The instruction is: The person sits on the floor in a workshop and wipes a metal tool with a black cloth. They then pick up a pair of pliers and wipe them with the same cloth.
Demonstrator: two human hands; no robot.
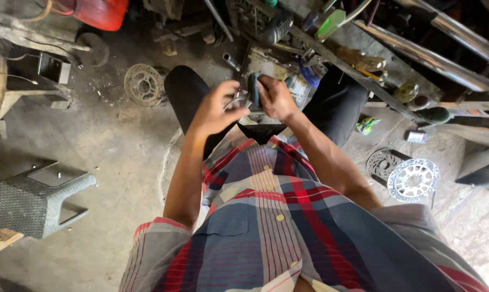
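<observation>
I am seated, looking down over my plaid shirt at both hands held together above my knees. My right hand (275, 97) grips a dark teal tool handle (253, 89) that stands upright between the hands. My left hand (214, 111) is curled beside it, fingers closed around a small metal part (237, 101) that is mostly hidden. Below the hands lies a dirty metal engine part (266, 62) on the floor between my legs.
A grey woven stool (36, 197) stands at the left. Brake discs lie on the concrete floor (143, 84) (413, 179). Chrome exhaust pipes (417, 51) and cluttered tools run along the upper right. A red container (101, 12) sits at the top.
</observation>
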